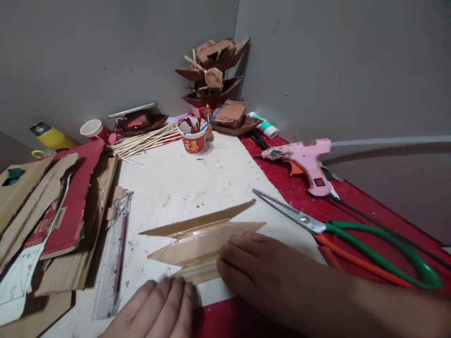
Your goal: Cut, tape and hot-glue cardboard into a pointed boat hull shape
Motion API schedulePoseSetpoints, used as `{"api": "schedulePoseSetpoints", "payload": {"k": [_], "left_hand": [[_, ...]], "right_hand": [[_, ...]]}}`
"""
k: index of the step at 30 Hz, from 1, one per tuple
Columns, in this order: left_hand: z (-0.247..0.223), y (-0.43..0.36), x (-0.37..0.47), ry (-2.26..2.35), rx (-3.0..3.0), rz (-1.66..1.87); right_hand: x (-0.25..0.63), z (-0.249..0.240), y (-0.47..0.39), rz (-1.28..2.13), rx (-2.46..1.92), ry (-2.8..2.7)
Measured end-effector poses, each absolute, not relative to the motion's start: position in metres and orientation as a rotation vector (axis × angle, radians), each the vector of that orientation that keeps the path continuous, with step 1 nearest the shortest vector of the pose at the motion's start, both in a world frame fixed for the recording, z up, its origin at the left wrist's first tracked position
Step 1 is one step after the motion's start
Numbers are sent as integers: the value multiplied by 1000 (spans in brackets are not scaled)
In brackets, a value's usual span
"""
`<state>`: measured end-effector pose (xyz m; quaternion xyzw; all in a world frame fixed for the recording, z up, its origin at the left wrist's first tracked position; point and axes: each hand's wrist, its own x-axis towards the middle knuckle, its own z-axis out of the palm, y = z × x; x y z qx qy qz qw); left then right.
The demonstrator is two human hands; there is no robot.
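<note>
A brown cardboard cutout (197, 248) with pointed ends and folded strips lies on the white sheet (190, 183), a shiny patch along its upper fold. My left hand (158, 307) touches its lower left edge, fingers side by side and curled down at the tips. Over its right part rests my right hand (257, 267), fingers bent together on the cardboard; the thumb is hidden. Whether either hand pinches the cardboard's edge cannot be made out. Scissors (306, 223) with green and orange handles lie right of the cutout, and a clear ruler (114, 263) lies left of it.
Stacked cardboard pieces (73, 202) cover the left side. A pink glue gun (299, 157) lies at the right with its cable. Behind stand a paint-stained paper cup (193, 141), wooden sticks (148, 140), stacked brown model boats (211, 77) and a yellow bottle (52, 137), near grey walls.
</note>
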<state>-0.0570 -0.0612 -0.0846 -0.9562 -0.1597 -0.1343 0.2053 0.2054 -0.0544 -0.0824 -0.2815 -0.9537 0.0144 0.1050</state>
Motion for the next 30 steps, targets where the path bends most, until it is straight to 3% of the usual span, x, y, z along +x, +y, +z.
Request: {"api": "schedulePoseSetpoints", "payload": {"k": [25,30], "left_hand": [[-95,-42,-42,-512,-2911,-578],[-85,-29,-39,-790,-3252,-608]], "right_hand": [[198,-83,-60,66,-820,-2811],[200,-83,-55,319,-914,-2748]]}}
